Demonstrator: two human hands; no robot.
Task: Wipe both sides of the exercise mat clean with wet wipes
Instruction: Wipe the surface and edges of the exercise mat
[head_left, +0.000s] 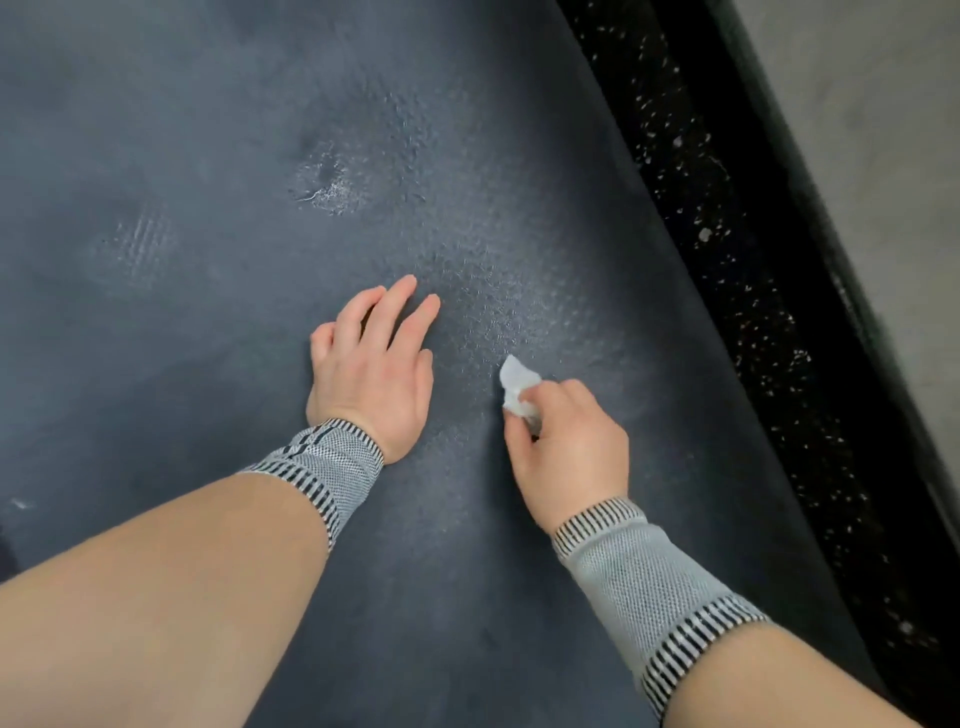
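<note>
From my feed, the dark blue-grey exercise mat (218, 156) fills nearly the whole view, its textured face up, with shiny damp patches at about 9 o'clock and 11 o'clock from the centre of the frame. Moving rightward, my left hand (371, 364) lies flat on the mat just below centre, fingers straight and spread, pointing toward 1 o'clock, holding nothing; a grey knit wristband (324, 467) with black-and-white striped edges wraps its wrist. At 3 o'clock from that hand, near it but apart, my right hand (569, 441) has its fingers curled round a crumpled white wet wipe (517, 387), which sticks out from the hand toward 11 o'clock and sits against the mat surface. This wrist wears a second wristband (649, 587) of the same kind. Further right, the mat's long edge runs diagonally from 12 o'clock down to 5 o'clock, and beside it lies a black speckled floor (727, 208), then a dark strip and a pale grey surface (883, 130) at 2 o'clock.
</note>
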